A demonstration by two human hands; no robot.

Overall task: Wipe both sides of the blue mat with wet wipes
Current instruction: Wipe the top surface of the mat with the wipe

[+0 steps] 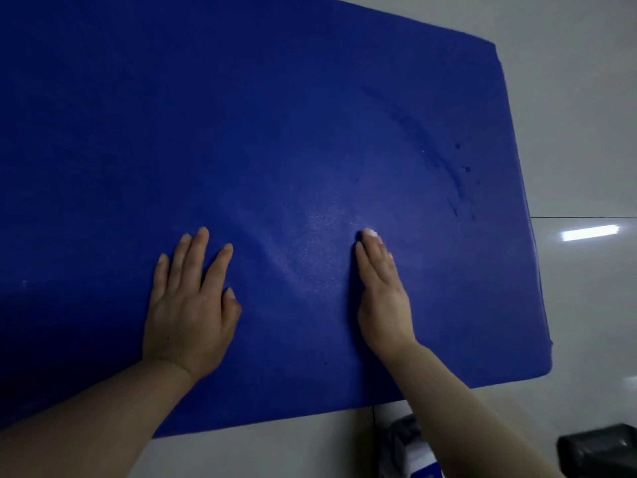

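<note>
- One large, deep-blue rectangular foam mat (275,132) lies flat and fills most of the view; its right edge and two rounded right corners show, while its left side runs out of the picture.
- Two bare hands rest on the mat's near half, apart from each other.
- One small white wet wipe (373,234) shows only as a scrap at the right hand's fingertips.
- The mat lies on a glossy pale-grey tiled floor (586,132), which mirrors a bright strip light on the right.
- By the mat's near edge sit a white-and-blue pack (418,460) and a dark boxy object (599,450), both cut off.
- Curved damp streaks and droplets (444,160) mark the mat's right part.
- The left hand (191,305) lies palm down, fingers straight and spread, holding nothing.
- The right hand (382,291) presses the wipe to the mat under straight, closed-together fingers.
</note>
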